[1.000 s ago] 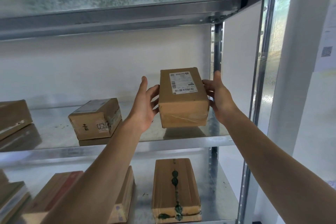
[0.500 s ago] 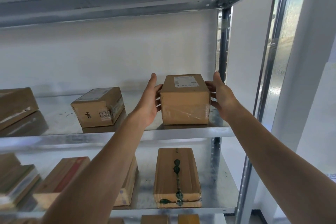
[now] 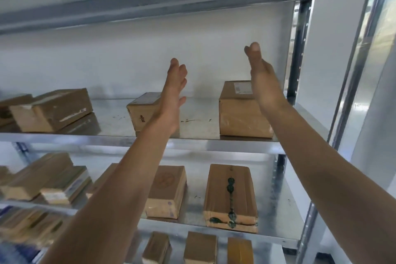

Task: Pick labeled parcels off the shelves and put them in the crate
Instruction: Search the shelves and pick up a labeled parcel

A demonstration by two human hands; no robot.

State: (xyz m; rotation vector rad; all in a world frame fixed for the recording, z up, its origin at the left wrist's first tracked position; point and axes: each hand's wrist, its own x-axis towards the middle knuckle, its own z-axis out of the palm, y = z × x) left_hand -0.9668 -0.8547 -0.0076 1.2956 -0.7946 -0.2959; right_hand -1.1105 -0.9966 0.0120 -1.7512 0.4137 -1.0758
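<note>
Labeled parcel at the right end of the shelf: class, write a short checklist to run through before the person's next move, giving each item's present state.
1. Labeled parcel resting flat on the shelf: ok.
2. Label facing up and visible: ok; its text is too blurred to read.
3. Left hand free: ok, open and empty.
4. Right hand free: ok, empty, raised above the parcel.
5. Neighbouring parcel clear of it: ok, bare shelf between them.
6. Crate ready to receive: cannot tell, not in view.
</note>
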